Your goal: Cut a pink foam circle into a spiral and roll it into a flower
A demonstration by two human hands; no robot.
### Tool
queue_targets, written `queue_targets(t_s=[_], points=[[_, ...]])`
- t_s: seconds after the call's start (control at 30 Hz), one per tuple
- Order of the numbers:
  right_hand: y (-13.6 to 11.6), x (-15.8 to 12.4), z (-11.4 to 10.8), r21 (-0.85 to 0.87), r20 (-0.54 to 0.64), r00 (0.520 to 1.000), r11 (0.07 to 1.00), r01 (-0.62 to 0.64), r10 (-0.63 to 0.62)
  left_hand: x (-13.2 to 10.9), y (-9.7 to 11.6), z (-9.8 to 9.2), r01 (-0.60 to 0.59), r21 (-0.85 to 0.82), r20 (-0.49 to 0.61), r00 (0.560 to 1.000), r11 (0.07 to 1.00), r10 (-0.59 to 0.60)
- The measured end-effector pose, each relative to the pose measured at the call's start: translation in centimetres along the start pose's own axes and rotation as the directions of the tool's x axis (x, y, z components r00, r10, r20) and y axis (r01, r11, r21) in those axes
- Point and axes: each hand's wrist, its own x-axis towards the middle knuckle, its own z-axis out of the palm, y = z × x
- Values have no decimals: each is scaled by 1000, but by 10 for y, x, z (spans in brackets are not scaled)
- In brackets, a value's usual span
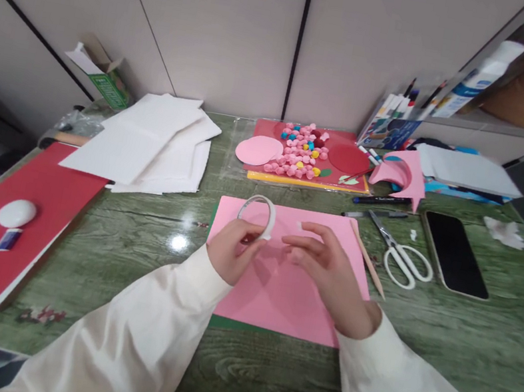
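My left hand (pixel 238 250) is closed on a roll of white tape (pixel 271 218), held upright above a pink sheet of paper (pixel 284 298). To its right, my right hand (pixel 325 268) hovers over the same sheet with its fingers apart. A tiny white bit (pixel 298 225) shows at its index fingertip; I cannot tell what it is. Under the pink sheet a strip of green paper (pixel 234 324) sticks out at the front. A wooden stick (pixel 367 260) lies along the sheet's right edge, and white-handled scissors (pixel 401 256) rest beyond it.
At the back sit pink paper balls (pixel 299 155) on red sheets. White papers (pixel 145 135) and a red sheet (pixel 53 200) bearing a white egg-shaped object (pixel 16 213) lie left. On the right are a phone (pixel 456 254), a pink paper cutout (pixel 410 175) and pens (pixel 383 200).
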Motion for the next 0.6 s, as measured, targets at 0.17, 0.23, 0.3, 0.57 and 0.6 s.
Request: queue_targets(t_s=[0.17,0.23,0.3,0.57,0.6], points=[[-1,-9,18,-84,-62,998,996,-21,16,-6,7,4,-74,-4,111,991,997,74],[-3,-10,18,-115,-83,996,993,-24,14,-6,6,4,-79,7,115,990,997,78],[-6,-11,16,-121,-84,996,992,-21,10,-6,5,4,-76,16,115,991,997,73],[-12,-17,14,-136,-35,995,987,88,-93,-6,6,2,-35,12,129,991,999,33],[-12,-18,14,-137,-49,993,986,96,-104,-7,6,2,-28,14,127,992,999,26]])
